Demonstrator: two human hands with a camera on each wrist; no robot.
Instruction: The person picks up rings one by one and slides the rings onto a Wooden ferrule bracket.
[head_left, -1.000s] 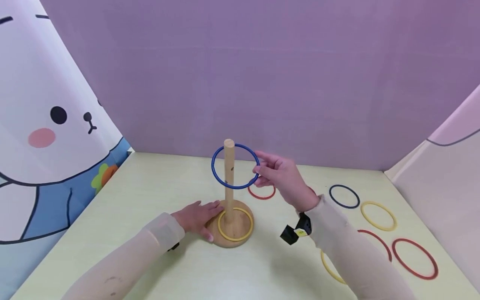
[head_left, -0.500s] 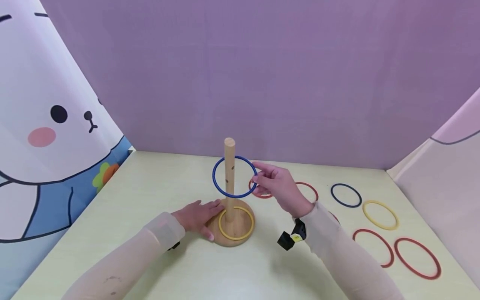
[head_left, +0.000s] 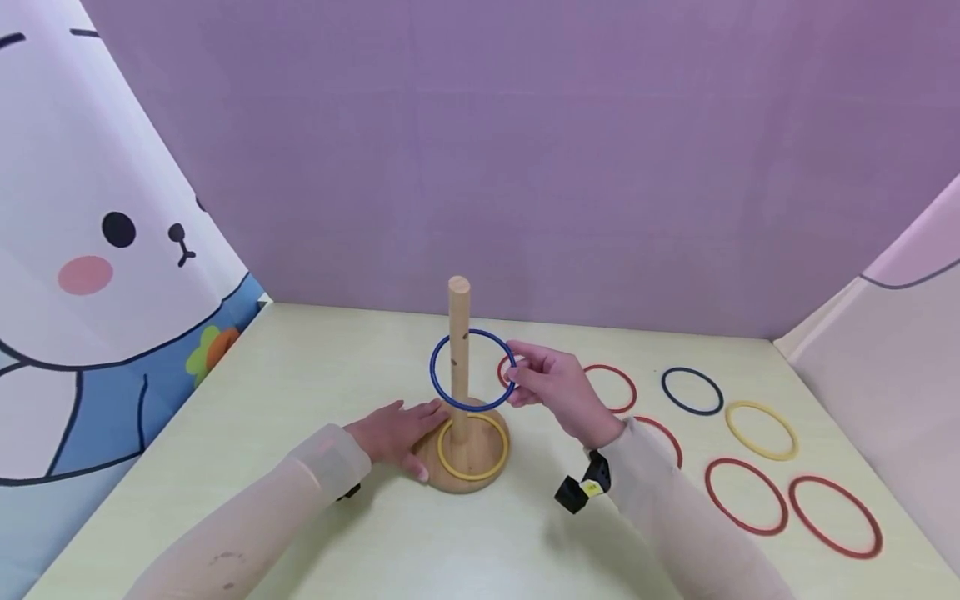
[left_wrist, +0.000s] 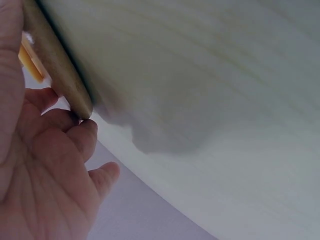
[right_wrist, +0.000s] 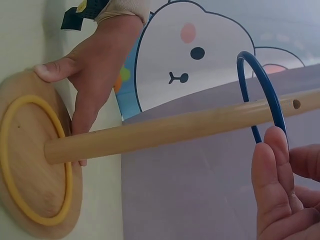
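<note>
- Encircling the upright wooden peg (head_left: 460,379), the blue ring (head_left: 480,409) lies partway along the shaft, below the peg's top and above the base; the right wrist view shows its band passing on both sides of the wood.
- Right hand (head_left: 555,383): grasping the blue ring at its right edge, pinched between thumb and fingers.
- Round base (head_left: 472,457): a wooden disc, flat on the table, carrying the peg.
- Yellow ring (head_left: 472,478): lying on the base, around the foot of the peg.
- Left hand (head_left: 393,432): fingers spread rather than clenched, touching the left side of the base; the thumb rests at the near edge.
- Red ring group, all on the table to the right of the peg: one partly hidden behind the right hand; a far red ring (head_left: 609,367) just beyond that forearm; a half-covered red ring (head_left: 671,435) running under the right sleeve (head_left: 705,525); a middle red ring (head_left: 707,479); and an outer red ring (head_left: 791,493) near the table's right side.
- Navy ring (head_left: 686,368) and second yellow ring (head_left: 727,414): near each other, farther back on the right.
- Surroundings: pale table (head_left: 525,542), purple backdrop (head_left: 487,167) behind it, cartoon panel (head_left: 142,308) at left; a small black device (head_left: 581,492) is worn at the right wrist.
</note>
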